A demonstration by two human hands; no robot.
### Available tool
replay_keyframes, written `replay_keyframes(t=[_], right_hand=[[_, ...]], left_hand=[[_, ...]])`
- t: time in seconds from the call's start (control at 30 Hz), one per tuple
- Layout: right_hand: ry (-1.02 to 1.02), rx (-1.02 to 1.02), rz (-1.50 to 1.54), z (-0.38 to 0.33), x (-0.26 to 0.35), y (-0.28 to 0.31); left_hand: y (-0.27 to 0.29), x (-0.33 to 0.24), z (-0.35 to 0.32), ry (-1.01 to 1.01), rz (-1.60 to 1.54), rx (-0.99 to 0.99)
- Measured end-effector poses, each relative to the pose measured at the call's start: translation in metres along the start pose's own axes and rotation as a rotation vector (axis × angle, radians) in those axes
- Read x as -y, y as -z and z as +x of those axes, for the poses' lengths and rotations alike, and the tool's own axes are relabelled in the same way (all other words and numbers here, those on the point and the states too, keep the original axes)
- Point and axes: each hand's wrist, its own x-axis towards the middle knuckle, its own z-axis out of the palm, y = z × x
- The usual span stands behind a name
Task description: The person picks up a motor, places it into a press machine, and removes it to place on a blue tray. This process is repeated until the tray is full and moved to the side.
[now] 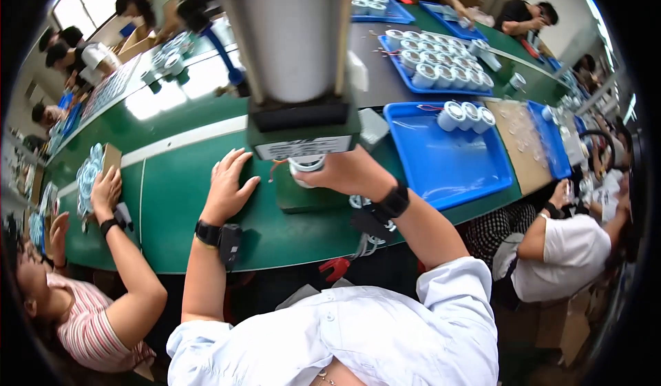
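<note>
My left hand [231,185] lies on the green tabletop with its fingers stretched out, holding nothing. My right hand [350,174] is wrapped round a small white round cup-like part [306,165], its thumb against the near side. That part sits beneath the green head of a bench press [301,135], whose pale metal cylinder rises above. The head hides the part's top and some of my right fingers. Under the part is the press's dark green base [313,196]. A thin red wire comes out at the part's left.
To the right, a blue tray [447,172] carries three similar white parts [468,116]. Behind it, another blue tray [441,88] is filled with several more. A co-worker's hand [106,190] rests by light-blue rings [89,172] at left. Another person [571,248] sits at right.
</note>
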Motion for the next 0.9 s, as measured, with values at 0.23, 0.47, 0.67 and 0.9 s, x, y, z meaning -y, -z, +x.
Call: replay_keyframes(t=[0.23, 0.47, 0.67, 0.9], right_hand=[[-0.303, -0.298, -0.173, -0.034, -0.036, 0.088], [-0.515, -0.302, -0.757, -0.098, -0.15, 0.175], [-0.381, -0.406, -0.593, -0.113, -0.088, 0.151], [-0.481, -0.281, -0.134, -0.14, -0.049, 0.08]], left_hand=[[0.012, -0.019, 0.003, -0.117, -0.026, -0.08], [0.019, -0.039, 0.006, -0.078, -0.001, -0.063], [0.015, -0.022, -0.002, -0.045, 0.02, -0.062], [0.015, -0.02, -0.002, -0.024, -0.03, -0.012]])
